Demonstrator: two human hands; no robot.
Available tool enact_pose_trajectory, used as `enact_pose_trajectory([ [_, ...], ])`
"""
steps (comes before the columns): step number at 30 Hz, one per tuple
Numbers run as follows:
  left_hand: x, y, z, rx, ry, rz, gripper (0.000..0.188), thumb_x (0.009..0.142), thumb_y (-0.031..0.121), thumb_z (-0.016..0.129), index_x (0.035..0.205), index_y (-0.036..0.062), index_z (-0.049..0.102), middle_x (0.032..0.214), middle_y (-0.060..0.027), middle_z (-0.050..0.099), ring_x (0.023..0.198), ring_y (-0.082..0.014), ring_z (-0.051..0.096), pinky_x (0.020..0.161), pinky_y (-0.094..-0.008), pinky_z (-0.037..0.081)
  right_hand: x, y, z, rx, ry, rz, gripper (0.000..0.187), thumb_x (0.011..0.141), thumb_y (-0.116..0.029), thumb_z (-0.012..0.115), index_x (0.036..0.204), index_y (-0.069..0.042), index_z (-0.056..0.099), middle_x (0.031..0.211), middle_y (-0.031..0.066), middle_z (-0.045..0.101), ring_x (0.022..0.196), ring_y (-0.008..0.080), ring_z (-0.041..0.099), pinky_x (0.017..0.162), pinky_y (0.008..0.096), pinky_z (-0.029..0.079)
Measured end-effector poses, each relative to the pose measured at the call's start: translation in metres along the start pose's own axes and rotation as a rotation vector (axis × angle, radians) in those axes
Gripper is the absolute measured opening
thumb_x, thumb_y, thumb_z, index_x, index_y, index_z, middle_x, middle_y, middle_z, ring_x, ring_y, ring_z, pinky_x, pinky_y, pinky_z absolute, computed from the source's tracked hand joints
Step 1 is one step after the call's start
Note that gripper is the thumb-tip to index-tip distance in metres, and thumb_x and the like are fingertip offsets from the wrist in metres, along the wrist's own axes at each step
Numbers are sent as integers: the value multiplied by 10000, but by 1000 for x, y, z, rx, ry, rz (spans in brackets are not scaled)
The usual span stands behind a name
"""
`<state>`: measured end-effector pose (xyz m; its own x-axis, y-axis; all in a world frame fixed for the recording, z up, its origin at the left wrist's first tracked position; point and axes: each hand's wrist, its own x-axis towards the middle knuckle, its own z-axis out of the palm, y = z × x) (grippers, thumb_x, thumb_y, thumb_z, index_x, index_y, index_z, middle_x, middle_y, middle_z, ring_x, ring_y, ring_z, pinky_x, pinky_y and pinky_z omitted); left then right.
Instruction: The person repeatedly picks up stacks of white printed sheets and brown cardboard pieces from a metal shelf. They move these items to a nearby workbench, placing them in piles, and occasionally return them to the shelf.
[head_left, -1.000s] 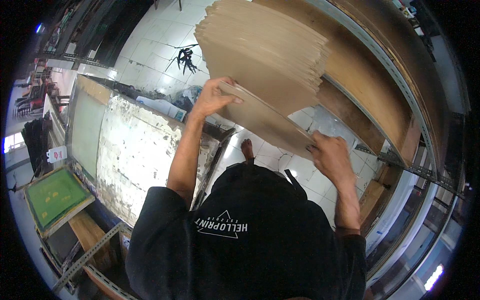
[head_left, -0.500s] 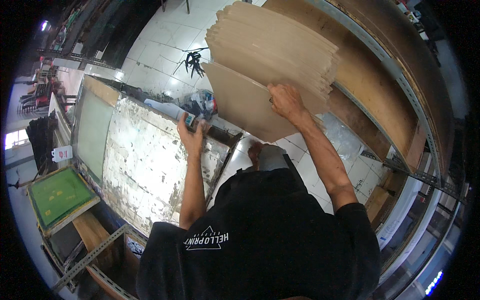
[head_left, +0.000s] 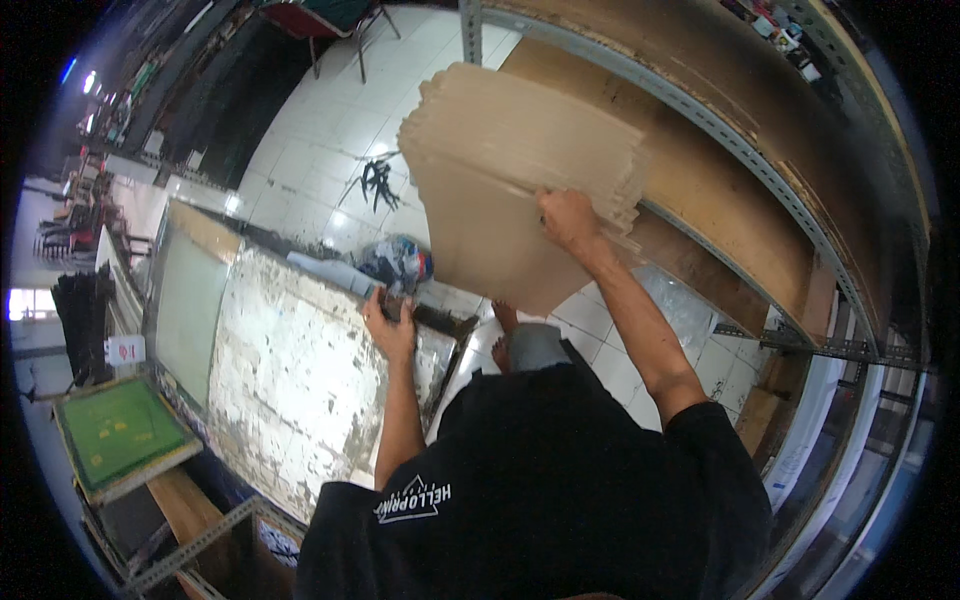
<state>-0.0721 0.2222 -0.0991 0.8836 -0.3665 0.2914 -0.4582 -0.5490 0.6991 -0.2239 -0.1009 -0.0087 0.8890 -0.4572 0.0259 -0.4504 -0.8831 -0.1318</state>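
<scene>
My right hand point(head_left: 570, 220) is closed on the upper edge of a brown cardboard sheet point(head_left: 490, 245), thumb and fingers pinching it. This sheet tilts in front of a thick, uneven stack of similar cardboard sheets point(head_left: 530, 125), which leans by the shelving. At the edge of a worn, paint-spotted table point(head_left: 285, 340), my left hand point(head_left: 391, 328) is curled around a small dark object. Most of that object is hidden by the fingers, so its kind cannot be made out.
Wooden shelves on a perforated metal frame point(head_left: 690, 95) rise at the right. Plastic-wrapped bundles point(head_left: 395, 262) and black strips point(head_left: 376, 183) lie on the white tiled floor. A green screen-printing frame point(head_left: 115, 432) rests at the lower left, and a red chair point(head_left: 310, 20) stands at the far end.
My right hand keeps its hold while the front cardboard sheet has come closer to the stack and sits lower in view. My left hand remains at the table edge. The view has shifted.
</scene>
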Motion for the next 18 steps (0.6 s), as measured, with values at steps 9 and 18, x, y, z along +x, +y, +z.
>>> enact_pose_trajectory([
  [9,-17,-26,3,70,-54,-76,613,763,320,704,1256,26,489,1298,-202,466,1245,-399,354,1057,-465,253,-46,-1,-10,-110,462,-100,317,766,-135,524,1062,-33,574,1094,152,548,1047,314,511,855,391,432],
  [18,-5,35,-1,-250,28,81,424,704,118,629,1088,-54,573,1057,-227,587,985,-341,553,889,-427,432,-138,82,-214,-125,1097,12,425,667,-129,713,1057,-47,564,1082,171,569,1010,350,549,852,458,454],
])
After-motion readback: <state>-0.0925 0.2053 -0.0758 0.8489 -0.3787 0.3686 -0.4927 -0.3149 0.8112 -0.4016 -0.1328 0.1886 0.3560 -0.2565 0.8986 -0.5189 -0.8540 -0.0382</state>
